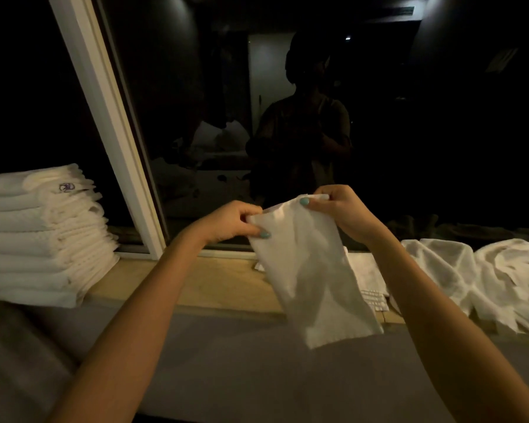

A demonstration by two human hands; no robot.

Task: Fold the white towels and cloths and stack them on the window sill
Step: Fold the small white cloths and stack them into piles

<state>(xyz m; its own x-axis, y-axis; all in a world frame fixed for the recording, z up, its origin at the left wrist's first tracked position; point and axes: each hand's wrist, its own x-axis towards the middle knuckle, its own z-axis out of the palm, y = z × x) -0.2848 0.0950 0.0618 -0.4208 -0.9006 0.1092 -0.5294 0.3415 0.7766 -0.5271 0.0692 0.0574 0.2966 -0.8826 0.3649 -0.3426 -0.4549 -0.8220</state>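
A tall folded stack (pixel 43 236) sits at left, both hands' fingers (pixel 310 203) pinch one cloth (pixel 306 276), and crumpled cloths (pixel 477 279) wait at right.

A: What's up w/ the hands?
B: 2 hands up over the window sill (pixel 226 288). Left hand (pixel 229 222) & right hand (pixel 341 209) each pinch a top corner of a white cloth (pixel 306 279), which hangs down.
A: Rest?
B: Stack of folded towels (pixel 43 236) on the sill at left, loose cloths (pixel 471 279) spread at right. Dark window glass (pixel 318 117) behind.
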